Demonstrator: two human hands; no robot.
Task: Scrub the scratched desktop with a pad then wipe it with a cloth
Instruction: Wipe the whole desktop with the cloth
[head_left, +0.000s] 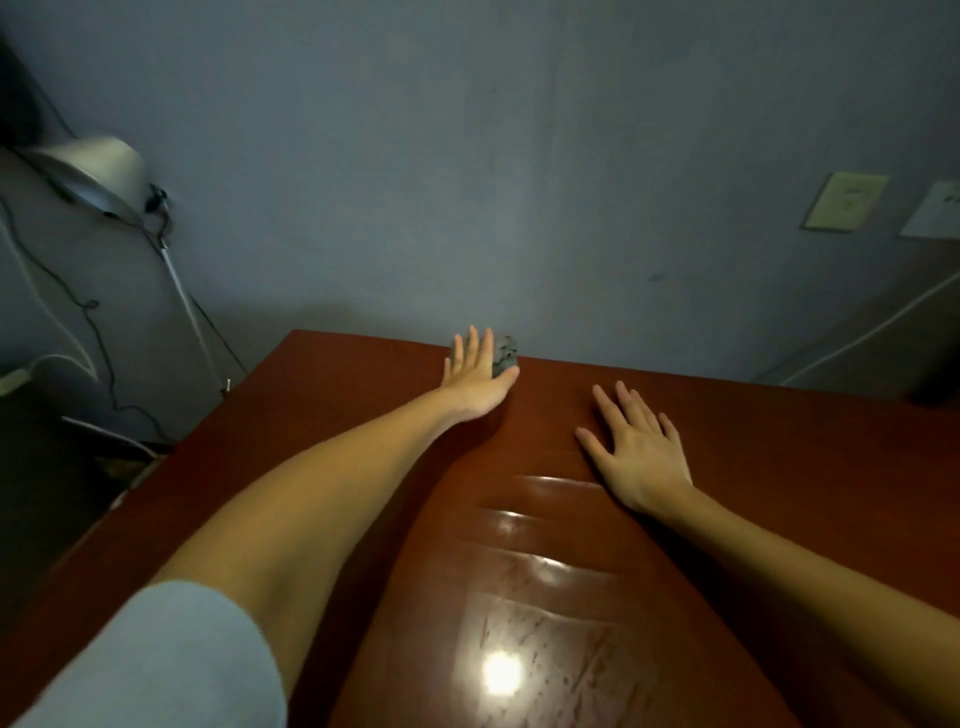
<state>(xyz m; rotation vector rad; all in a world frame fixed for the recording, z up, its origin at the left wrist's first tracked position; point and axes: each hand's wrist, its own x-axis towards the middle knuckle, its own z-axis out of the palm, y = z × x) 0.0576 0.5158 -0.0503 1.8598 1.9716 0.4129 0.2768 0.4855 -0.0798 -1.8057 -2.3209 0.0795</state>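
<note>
Pressing flat on the pad (505, 353) is recorded for the left hand (475, 371): the fingers are laid straight over the grey pad, the thumb is set alongside it, and nothing is curled round it. The pad is located at the far edge of the worktop (779, 467), at about 12 o'clock from the person, just short of the wall (519, 182). The right hand (636, 447) is spread palm-down on bare wood at about 1 o'clock, fingers straight, nothing held. The scratches (550, 639) are seen in the glare at 6 o'clock, close to the body and well apart from the pad. No cloth is seen in view.

Stage judged: scrubbing in hand, wiping not yet begun.

Risks noted:
1. The pad is only pressed, not gripped. If a stroke is pushed further toward 12 o'clock, the pad could be carried off the back edge and lost behind the worktop.
2. The left arm is fully stretched. Pressure at that reach is likely weak and uneven, so the pad could be slid out from under the flat fingers.
3. The scratched patch at 6 o'clock could be left untreated if strokes are kept at the far edge.
4. The lamp (88, 171) at 10 o'clock is set off the worktop's left side. Contact is judged unlikely unless a very wide sweep is made.
</note>
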